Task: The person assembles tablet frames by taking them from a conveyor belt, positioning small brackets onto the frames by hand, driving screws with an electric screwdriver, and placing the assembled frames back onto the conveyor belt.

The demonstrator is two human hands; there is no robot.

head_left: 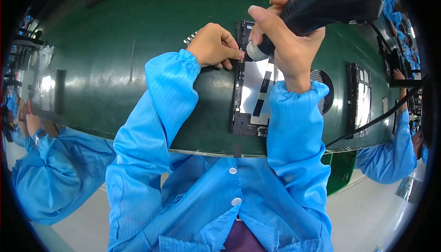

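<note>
The right hand (296,45) is wrapped round a black electric screwdriver (330,10), whose tip points down at the upper left edge of a flat black-framed device chassis (251,84) with a silvery plate, lying on the green desk (101,95). The left hand (211,45) has thumb and forefinger drawn close together beside that tip; whether they grip anything small, I cannot tell
</note>
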